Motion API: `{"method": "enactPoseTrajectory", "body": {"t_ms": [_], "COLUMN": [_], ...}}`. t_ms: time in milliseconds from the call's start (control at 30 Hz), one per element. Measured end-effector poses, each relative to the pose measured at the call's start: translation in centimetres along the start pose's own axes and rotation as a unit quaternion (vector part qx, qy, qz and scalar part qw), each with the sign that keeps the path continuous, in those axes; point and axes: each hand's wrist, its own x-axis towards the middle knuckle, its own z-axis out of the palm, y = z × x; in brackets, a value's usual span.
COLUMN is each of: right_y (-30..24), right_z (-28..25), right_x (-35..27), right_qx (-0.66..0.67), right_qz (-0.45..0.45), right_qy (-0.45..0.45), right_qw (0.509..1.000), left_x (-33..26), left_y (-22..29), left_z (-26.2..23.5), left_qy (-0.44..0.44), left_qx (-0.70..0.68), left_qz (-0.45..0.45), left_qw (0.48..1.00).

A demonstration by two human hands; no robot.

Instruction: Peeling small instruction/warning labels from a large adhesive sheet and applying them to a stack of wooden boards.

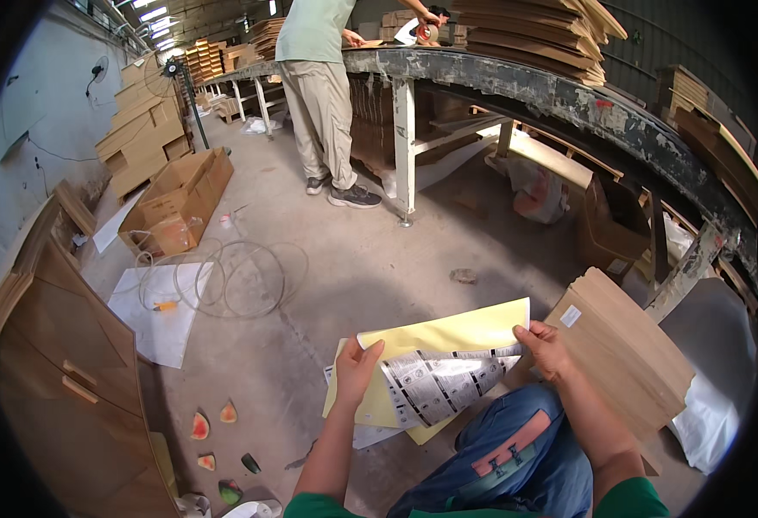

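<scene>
I hold a yellow backing sheet (pixel 448 332) with a printed label sheet (pixel 435 384) peeling away from it, above my blue-trousered knee. My left hand (pixel 357 367) pinches the sheets at their left edge. My right hand (pixel 545 347) grips the right edge, close to a leaning stack of brown cardboard panels (pixel 625 350) with a small white sticker.
Another person (pixel 323 95) stands at a long worn workbench (pixel 552 91) piled with cardboard sheets. An open carton (pixel 176 203), a coil of cable (pixel 241 276) and white paper (pixel 159 311) lie on the concrete floor. A wooden cabinet (pixel 60 380) stands at left; watermelon rinds (pixel 211 423) lie near it.
</scene>
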Motion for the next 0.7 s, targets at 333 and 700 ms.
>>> {"method": "enactPoseTrajectory", "body": {"t_ms": [333, 700], "right_y": [-0.5, 0.0], "right_z": [0.9, 2.1], "right_x": [0.2, 0.2], "right_qx": [0.053, 0.104], "right_qz": [-0.001, 0.004], "right_qy": [-0.018, -0.019], "right_qw": [0.998, 0.994], "left_x": [0.4, -0.7], "left_y": [-0.6, 0.0], "left_z": [0.2, 0.6], "left_qy": [0.105, 0.197], "left_qx": [-0.007, 0.056], "left_qz": [0.02, 0.132], "left_qw": [0.994, 0.97]}}
